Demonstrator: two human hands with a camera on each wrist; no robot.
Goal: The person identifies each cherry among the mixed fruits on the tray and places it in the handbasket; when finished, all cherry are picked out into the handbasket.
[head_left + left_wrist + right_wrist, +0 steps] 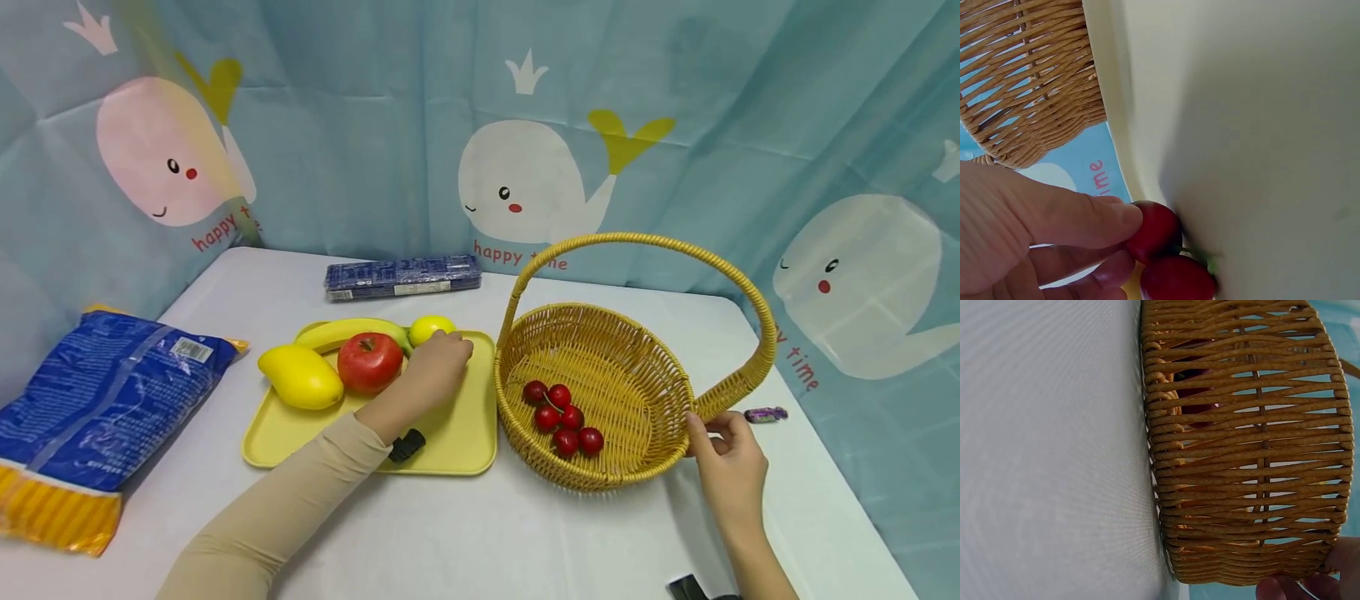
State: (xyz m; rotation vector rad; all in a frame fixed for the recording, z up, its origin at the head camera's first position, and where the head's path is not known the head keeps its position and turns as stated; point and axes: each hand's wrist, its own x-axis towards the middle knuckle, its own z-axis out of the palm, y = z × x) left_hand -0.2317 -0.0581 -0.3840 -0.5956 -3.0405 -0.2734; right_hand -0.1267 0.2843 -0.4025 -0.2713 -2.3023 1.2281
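Observation:
Over the yellow tray (457, 446), my left hand (435, 371) pinches a dark red cherry (1155, 232) between thumb and fingers. A second cherry (1179, 279) hangs beside it with a green stem; in the head view the hand hides both. My right hand (731, 462) grips the rim of the wicker basket (517, 433) at the base of its handle. Inside that basket lie several red cherries (567, 418). Around the left hand on the tray are a red apple (369, 363), a yellow mango (302, 377), a banana (348, 332) and a lemon (430, 327).
A blue and orange package (97, 425) lies at the left edge of the white table (570, 550). Behind the tray sits a blue wrapped pack (403, 277). A small purple-wrapped item (766, 414) lies right of the basket, and a whale-print curtain (360, 167) hangs behind.

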